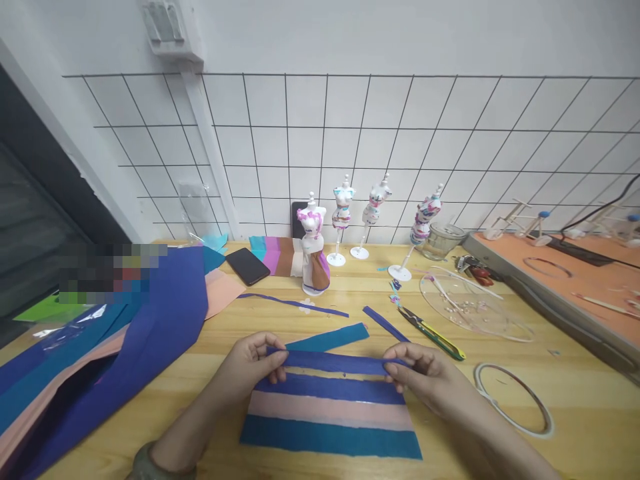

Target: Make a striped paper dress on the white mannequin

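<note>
A dark blue crepe paper strip (340,363) is stretched level between my two hands. My left hand (250,367) pinches its left end and my right hand (425,373) pinches its right end, both closed on it. Just below lies a striped paper panel (330,413) with blue, pink and teal bands, flat on the wooden table (500,433). A teal strip (330,339) lies right behind the held strip.
A snipper tool (433,330) lies right of my hands. Small mannequins (314,257) stand at the back, one wearing a paper dress. Crepe paper sheets (150,333) are piled at the left. Also here: a phone (249,266), a clear plate (475,307), a ring (515,399), an orange board (575,273).
</note>
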`<state>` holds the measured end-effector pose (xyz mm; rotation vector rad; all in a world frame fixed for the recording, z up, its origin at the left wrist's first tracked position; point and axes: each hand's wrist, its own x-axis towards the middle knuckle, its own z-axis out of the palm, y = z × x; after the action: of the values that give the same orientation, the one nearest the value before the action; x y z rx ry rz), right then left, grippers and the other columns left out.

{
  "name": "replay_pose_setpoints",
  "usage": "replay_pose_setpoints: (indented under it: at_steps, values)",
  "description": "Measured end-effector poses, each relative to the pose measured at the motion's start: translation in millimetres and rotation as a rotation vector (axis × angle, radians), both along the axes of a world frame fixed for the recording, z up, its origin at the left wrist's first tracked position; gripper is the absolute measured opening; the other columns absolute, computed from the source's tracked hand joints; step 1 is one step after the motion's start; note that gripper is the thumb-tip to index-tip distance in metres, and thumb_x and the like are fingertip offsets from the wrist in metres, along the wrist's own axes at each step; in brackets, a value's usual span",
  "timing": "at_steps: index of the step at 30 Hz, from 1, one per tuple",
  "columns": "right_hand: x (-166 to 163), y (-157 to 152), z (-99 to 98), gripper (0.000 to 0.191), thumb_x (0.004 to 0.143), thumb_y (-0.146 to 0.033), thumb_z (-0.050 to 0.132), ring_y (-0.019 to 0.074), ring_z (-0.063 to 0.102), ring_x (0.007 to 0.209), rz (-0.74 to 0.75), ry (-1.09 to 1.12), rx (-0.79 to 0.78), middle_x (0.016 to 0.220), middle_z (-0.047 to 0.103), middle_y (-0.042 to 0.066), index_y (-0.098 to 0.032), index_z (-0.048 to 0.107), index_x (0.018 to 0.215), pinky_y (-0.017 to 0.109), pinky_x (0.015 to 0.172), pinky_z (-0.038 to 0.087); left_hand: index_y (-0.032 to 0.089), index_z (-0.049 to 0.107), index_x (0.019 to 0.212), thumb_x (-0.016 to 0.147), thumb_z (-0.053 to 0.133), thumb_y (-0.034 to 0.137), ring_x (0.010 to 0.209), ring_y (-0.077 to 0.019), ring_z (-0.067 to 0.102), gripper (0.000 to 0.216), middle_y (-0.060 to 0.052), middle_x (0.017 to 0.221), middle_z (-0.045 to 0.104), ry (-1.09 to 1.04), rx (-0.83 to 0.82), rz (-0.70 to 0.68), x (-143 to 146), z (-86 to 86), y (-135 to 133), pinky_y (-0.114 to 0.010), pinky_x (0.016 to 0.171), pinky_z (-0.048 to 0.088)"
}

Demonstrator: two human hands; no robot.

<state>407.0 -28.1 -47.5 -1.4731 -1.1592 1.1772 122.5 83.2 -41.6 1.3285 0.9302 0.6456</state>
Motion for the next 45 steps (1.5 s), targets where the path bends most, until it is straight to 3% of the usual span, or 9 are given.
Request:
replay_pose_setpoints:
  at_steps: [3, 7, 13, 24, 37, 45]
  values:
    - [-2, -1, -0.9, 0.028, 0.070, -0.044, 0.072, 0.0133, 0.058, 0.053, -0.063, 0.067, 0.019, 0.055, 0.062, -0.002, -0.018, 0.065, 0.078, 0.027, 0.058, 0.045, 0.018, 0.054, 0.073, 0.066, 0.073, 0.041, 0.042, -0.0107, 0.055, 0.031, 0.004, 0.047, 0.063, -0.052, -0.030, -0.023, 0, 1.9, -1, -0.022, 0.045, 0.039]
    - [-5, -2, 0.6, 0.030, 0.067, -0.046, 0.074, 0.0141, 0.057, 0.051, -0.100, 0.141, 0.022, 0.050, 0.059, -0.004, -0.019, 0.065, 0.076, 0.032, 0.068, 0.047, 0.017, 0.057, 0.078, 0.063, 0.076, 0.041, 0.046, -0.0106, 0.057, 0.034, 0.004, 0.047, 0.064, -0.111, -0.066, -0.009, -2, 2.8, -1, -0.023, 0.050, 0.042]
    - [-3, -2, 2.2, 0.026, 0.069, -0.044, 0.073, 0.0127, 0.055, 0.052, -0.081, 0.124, 0.026, 0.054, 0.062, -0.002, -0.019, 0.067, 0.074, 0.026, 0.059, 0.041, 0.016, 0.063, 0.075, 0.060, 0.078, 0.039, 0.049, -0.0114, 0.059, 0.031, 0.001, 0.047, 0.066, -0.188, -0.122, -0.002, -4, 1.7, 0, -0.023, 0.055, 0.043]
    - [-2, -4, 6.9, 0.022, 0.069, -0.038, 0.076, 0.0133, 0.055, 0.057, -0.058, 0.289, -0.021, 0.059, 0.063, -0.001, -0.019, 0.066, 0.071, 0.025, 0.059, 0.038, 0.015, 0.066, 0.065, 0.060, 0.078, 0.030, 0.047, -0.0111, 0.058, 0.020, 0.000, 0.056, 0.066, -0.288, -0.146, -0.001, -7, 5.8, -3, -0.023, 0.049, 0.041]
    - [-1, -5, 7.3, 0.020, 0.070, -0.037, 0.075, 0.0137, 0.055, 0.059, -0.044, 0.305, -0.023, 0.061, 0.064, 0.000, -0.019, 0.067, 0.073, 0.026, 0.060, 0.039, 0.016, 0.070, 0.065, 0.065, 0.073, 0.023, 0.052, -0.0126, 0.058, 0.007, 0.000, 0.061, 0.064, -0.332, -0.056, -0.060, -9, 4.8, -1, -0.026, 0.054, 0.043]
    - [-1, -6, 5.6, 0.021, 0.069, -0.040, 0.074, 0.0158, 0.057, 0.062, -0.059, 0.193, 0.000, 0.063, 0.066, 0.002, -0.019, 0.070, 0.074, 0.027, 0.061, 0.041, 0.016, 0.070, 0.068, 0.065, 0.074, 0.028, 0.053, -0.0128, 0.057, 0.013, -0.001, 0.060, 0.062, -0.299, -0.036, -0.043, -11, 9.7, 0, -0.026, 0.054, 0.043]
